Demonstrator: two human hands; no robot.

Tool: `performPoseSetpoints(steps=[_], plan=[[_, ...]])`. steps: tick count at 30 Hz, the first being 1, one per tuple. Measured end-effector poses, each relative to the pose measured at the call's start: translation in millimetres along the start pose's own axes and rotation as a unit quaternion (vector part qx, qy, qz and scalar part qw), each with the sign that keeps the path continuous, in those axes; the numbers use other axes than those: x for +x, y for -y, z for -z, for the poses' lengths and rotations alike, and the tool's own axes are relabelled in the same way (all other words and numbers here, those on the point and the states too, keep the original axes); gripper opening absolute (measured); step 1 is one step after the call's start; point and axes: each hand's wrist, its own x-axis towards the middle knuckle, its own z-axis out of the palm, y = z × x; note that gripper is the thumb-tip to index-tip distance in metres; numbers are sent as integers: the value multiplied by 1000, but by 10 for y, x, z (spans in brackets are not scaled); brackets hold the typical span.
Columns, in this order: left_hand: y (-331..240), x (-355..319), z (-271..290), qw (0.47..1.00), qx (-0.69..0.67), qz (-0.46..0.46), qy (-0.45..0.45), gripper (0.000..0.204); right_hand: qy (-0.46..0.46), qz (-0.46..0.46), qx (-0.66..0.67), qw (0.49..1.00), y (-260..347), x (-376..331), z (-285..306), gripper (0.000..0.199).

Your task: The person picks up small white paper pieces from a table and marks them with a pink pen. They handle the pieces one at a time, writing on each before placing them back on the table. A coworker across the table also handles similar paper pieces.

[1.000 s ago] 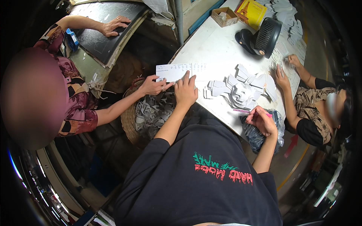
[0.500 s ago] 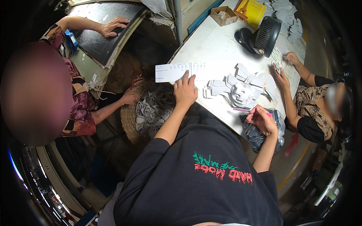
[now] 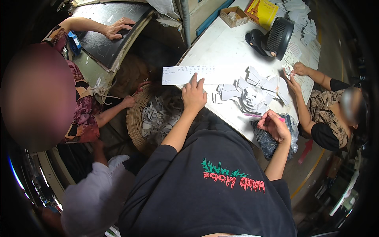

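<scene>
White table [image 3: 225, 47] — dim, yellow-lined floor [image 3: 312, 173]

The tabletop [image 3: 221, 45] was white, the sheet [image 3: 177, 79] across its left edge white with rows of dark marks, the cut pieces [image 3: 254, 96] whitish, the pen [image 3: 252, 115] by the near edge pink, and, toward the far edge, the fan [image 3: 280, 37] black, the booklet [image 3: 262, 14] yellow.

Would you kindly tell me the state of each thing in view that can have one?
Left hand: open, resting on paper
Right hand: holding pen
Pen: held, away from the paper
Paper: partly written on, overhanging the table
Box: open, partly filled
Fan: standing; running or not, unclear
Basket: holding scraps
Cutouts: loosely stacked
Plastic bag: crumpled
</scene>
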Motion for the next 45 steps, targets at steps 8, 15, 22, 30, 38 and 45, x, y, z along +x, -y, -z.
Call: performPoseSetpoints(steps=[8,15,22,30,38,45], plan=[[-5,12,0,1000,5,-1,2,62,-2,1,1,1000,8,-1,-4,31],[-4,12,0,1000,10,-6,6,62,1,5,3,1000,0,-11,-1,31],[-16,34,30,999,8,3,40,65,6,8,12,1000,-27,-16,9,31],[-75,53,51,996,43,7,74,66,-3,8,6,1000,-47,-21,12,31],[-60,90,143,992,44,2,120,69,-5,12,-3,1000,-22,-18,-10,30],[78,158,348,996,-41,33,73,68,6,-7,14,1000,-15,-15,7,31]])
